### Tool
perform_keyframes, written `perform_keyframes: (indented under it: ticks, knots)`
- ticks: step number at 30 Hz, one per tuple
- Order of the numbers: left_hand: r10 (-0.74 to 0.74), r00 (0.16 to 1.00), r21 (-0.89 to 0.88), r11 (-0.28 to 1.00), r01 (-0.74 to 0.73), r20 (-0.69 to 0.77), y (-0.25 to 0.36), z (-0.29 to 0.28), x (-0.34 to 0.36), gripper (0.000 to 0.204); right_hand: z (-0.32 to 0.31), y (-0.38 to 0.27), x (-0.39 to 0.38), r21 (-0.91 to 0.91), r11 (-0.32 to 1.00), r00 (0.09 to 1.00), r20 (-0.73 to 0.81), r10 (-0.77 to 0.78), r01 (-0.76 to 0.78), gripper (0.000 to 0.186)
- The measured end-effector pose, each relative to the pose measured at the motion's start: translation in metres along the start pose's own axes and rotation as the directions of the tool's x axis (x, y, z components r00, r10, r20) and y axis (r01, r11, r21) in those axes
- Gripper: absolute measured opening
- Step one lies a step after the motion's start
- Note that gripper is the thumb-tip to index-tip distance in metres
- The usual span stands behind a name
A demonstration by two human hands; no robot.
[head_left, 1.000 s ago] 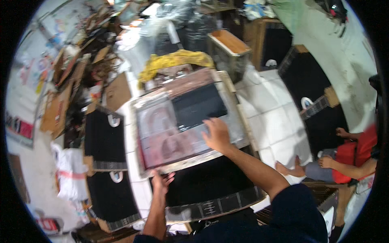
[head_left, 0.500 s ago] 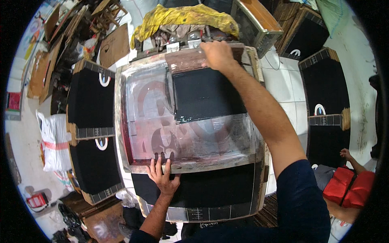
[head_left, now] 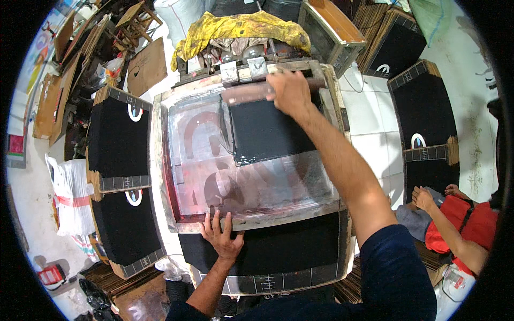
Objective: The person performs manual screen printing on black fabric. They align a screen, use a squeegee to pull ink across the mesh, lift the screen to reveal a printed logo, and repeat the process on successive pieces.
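A screen-printing frame (head_left: 278, 215) lies over a board covered with black fabric (head_left: 289, 243). Its pinkish translucent mesh (head_left: 195, 176) shows large curved shapes. A glossy black rectangular area (head_left: 273, 131), perhaps ink, spreads over the far right part of the mesh. My right hand (head_left: 292, 93) is closed round a brown wooden squeegee (head_left: 243, 95) at the frame's far side, just beyond the black area; the squeegee is blurred, and its lower edge is hard to make out. My left hand (head_left: 222, 238) rests with spread fingers on the frame's near bar, holding nothing.
Metal hinge clamps (head_left: 257, 67) and a stained yellow cloth (head_left: 243, 29) are behind the frame. Boards with black fabric stand at left (head_left: 120, 144) and right (head_left: 425, 109). Another person's hands (head_left: 425, 198) show at lower right, beside red clothing (head_left: 455, 222). White sacks (head_left: 75, 195) stand at left.
My right hand and the squeegee have come slightly nearer, and the squeegee has tilted. My left hand stays on the near bar. At right, the other person's hands have come further into view.
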State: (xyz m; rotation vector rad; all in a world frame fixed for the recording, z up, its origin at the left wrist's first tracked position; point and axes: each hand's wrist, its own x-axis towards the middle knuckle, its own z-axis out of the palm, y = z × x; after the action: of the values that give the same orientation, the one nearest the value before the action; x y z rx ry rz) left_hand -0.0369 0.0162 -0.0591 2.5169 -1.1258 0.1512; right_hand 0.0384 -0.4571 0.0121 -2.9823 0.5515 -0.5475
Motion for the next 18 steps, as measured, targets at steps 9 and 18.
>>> perform_keyframes:
  ticks: [9, 18]
  knots:
    - [-0.005, 0.999, -0.008, 1.0, 0.004, -0.037, -0.001, 0.004, 0.001, 0.067, -0.037, -0.036, -0.062, 0.03, 1.0, 0.994, 0.107, -0.006, 0.003, 0.034]
    - [-0.02, 1.0, 0.032, 0.999, 0.019, 0.015, -0.002, 0.002, -0.002, 0.063, 0.006, -0.001, 0.008, 0.01, 1.0, 1.0, -0.018, 0.025, -0.024, 0.027]
